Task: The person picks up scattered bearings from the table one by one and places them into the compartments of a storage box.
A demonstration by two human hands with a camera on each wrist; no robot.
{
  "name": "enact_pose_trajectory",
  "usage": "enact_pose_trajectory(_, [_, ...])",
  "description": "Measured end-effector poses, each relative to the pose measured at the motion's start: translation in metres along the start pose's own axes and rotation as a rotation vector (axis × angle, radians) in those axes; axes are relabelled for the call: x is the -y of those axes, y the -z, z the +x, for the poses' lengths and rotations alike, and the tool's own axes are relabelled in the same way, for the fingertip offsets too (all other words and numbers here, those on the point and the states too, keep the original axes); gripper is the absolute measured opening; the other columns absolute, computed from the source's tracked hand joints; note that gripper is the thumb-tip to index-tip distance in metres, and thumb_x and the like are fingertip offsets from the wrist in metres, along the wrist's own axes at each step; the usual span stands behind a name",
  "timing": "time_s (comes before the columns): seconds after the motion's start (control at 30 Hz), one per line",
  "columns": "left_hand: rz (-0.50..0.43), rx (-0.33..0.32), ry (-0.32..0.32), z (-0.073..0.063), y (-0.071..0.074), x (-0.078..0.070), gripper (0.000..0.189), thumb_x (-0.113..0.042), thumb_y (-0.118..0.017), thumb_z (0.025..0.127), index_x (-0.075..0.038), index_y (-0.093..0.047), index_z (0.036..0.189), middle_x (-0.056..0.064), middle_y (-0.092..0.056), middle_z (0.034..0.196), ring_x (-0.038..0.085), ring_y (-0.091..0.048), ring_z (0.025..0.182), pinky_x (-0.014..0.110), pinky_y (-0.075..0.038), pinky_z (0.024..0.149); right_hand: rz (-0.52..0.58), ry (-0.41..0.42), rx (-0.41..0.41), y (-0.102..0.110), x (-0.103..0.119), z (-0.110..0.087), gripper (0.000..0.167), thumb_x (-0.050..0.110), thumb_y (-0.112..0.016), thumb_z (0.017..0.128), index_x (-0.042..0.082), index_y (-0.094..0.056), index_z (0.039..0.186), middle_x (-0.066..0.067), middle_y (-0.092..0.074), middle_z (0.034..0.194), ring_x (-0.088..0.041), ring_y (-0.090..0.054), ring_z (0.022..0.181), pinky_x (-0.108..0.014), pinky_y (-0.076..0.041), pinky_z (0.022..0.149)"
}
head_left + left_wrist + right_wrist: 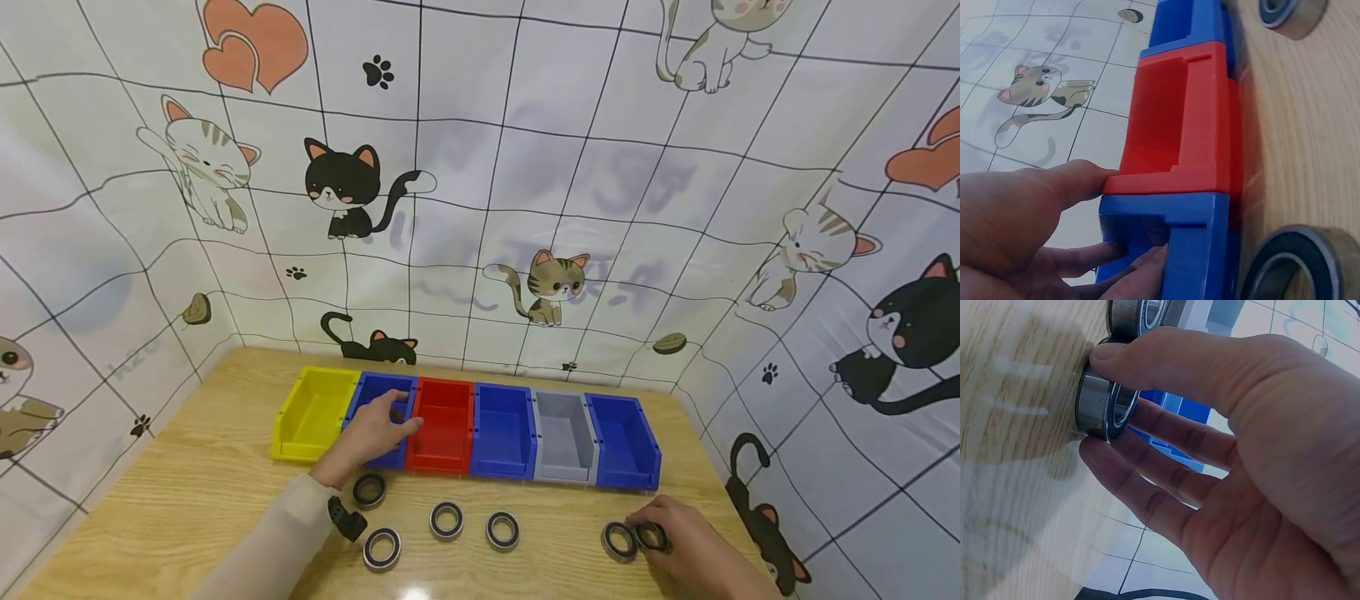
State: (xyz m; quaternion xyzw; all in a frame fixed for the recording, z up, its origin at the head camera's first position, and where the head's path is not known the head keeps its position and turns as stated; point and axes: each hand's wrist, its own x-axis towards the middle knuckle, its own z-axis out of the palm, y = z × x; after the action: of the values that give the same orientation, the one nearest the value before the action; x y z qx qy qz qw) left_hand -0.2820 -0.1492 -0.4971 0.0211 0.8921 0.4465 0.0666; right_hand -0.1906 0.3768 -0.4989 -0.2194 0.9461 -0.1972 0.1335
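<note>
My left hand (pixel 378 429) reaches into the blue bin (pixel 386 457) between the yellow and red ones. A dark round thing (pixel 396 414) shows partly under its fingers. In the left wrist view the fingers dip inside that bin, while the thumb lies by the edge of the red bin (pixel 1205 119); nothing is seen held. At the right, my right hand (pixel 693 546) pinches a ball bearing (pixel 1096 403) between thumb and fingers, low at the tabletop. Another ball bearing (pixel 619 542) sits right beside it, seemingly touching.
Several more ball bearings lie on the wooden table (pixel 555 575), among them one (pixel 368 491) near the left wrist and one (pixel 502 531) mid-table. The bin row continues with a yellow bin (pixel 294 451), another blue one (pixel 501 463), a grey one (pixel 564 472) and a blue end bin (pixel 628 477).
</note>
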Motion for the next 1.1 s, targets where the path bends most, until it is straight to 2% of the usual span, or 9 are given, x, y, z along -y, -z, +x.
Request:
enact_pose_trajectory(0.17, [-0.114, 0.031, 0.030, 0.003, 0.002, 0.004, 0.076, -0.030, -0.086, 0.108, -0.001, -0.052, 0.169, 0.030, -0.073, 0.141, 0.031, -0.086, 0.105, 0.050, -0.076, 0.089, -0.049, -0.006, -0.011, 0.004, 0.002, 0.002, 0.034, 0.010, -0.097, 0.091, 0.014, -0.086, 0.124, 0.004, -0.076, 0.117, -0.014, -0.074, 0.101, -0.032, -0.067, 0.084])
enact_pose_trajectory(0.3, [-0.160, 0.050, 0.036, 0.005, 0.003, 0.006, 0.080, -0.028, -0.088, 0.107, -0.002, -0.049, 0.172, 0.031, -0.070, 0.144, 0.034, -0.085, 0.110, 0.053, -0.075, 0.091, -0.124, 0.012, -0.054, 0.011, 0.006, 0.004, 0.039, 0.010, -0.100, 0.088, 0.011, -0.086, 0.124, 0.000, -0.079, 0.119, -0.024, -0.079, 0.104, -0.037, -0.069, 0.085])
enact_pose_trajectory(0.43, [-0.177, 0.058, 0.035, 0.007, 0.004, 0.005, 0.081, -0.026, -0.088, 0.106, -0.003, -0.048, 0.173, 0.032, -0.070, 0.146, 0.035, -0.084, 0.111, 0.053, -0.075, 0.091, -0.144, -0.026, -0.092, 0.022, 0.014, 0.008, 0.042, 0.008, -0.102, 0.086, 0.012, -0.085, 0.125, -0.003, -0.079, 0.121, -0.030, -0.080, 0.107, -0.040, -0.070, 0.086])
enact_pose_trajectory(0.57, [-0.182, 0.054, 0.043, 0.006, 0.005, 0.004, 0.081, -0.025, -0.089, 0.106, -0.004, -0.050, 0.173, 0.031, -0.070, 0.146, 0.034, -0.083, 0.110, 0.053, -0.076, 0.090, -0.161, -0.049, -0.137, 0.034, 0.021, 0.014, 0.042, 0.008, -0.101, 0.087, 0.013, -0.085, 0.127, -0.003, -0.078, 0.121, -0.031, -0.079, 0.110, -0.040, -0.069, 0.087])
enact_pose_trajectory(0.7, [-0.183, 0.055, 0.045, 0.006, 0.006, 0.004, 0.081, -0.026, -0.089, 0.106, -0.004, -0.049, 0.173, 0.030, -0.069, 0.148, 0.034, -0.083, 0.112, 0.053, -0.076, 0.090, -0.200, 0.011, -0.199, 0.044, 0.026, 0.022, 0.044, 0.008, -0.100, 0.088, 0.011, -0.085, 0.129, -0.006, -0.079, 0.122, -0.033, -0.080, 0.112, -0.045, -0.070, 0.089])
enact_pose_trajectory(0.93, [-0.197, 0.065, 0.038, 0.006, 0.005, 0.005, 0.081, -0.023, -0.088, 0.106, -0.003, -0.048, 0.174, 0.031, -0.069, 0.150, 0.037, -0.083, 0.116, 0.055, -0.075, 0.093, -0.231, 0.029, -0.257, 0.054, 0.023, 0.046, 0.042, 0.008, -0.099, 0.090, 0.009, -0.085, 0.130, -0.010, -0.079, 0.123, -0.033, -0.080, 0.111, -0.051, -0.071, 0.089])
enact_pose_trajectory(1.1, [-0.205, 0.071, 0.038, 0.006, 0.006, 0.004, 0.081, -0.023, -0.087, 0.107, -0.004, -0.047, 0.174, 0.032, -0.068, 0.152, 0.038, -0.083, 0.118, 0.055, -0.075, 0.093, -0.256, 0.050, -0.278, 0.059, 0.019, 0.064, 0.041, 0.005, -0.099, 0.089, 0.007, -0.085, 0.128, -0.014, -0.081, 0.124, -0.040, -0.080, 0.115, -0.060, -0.070, 0.095])
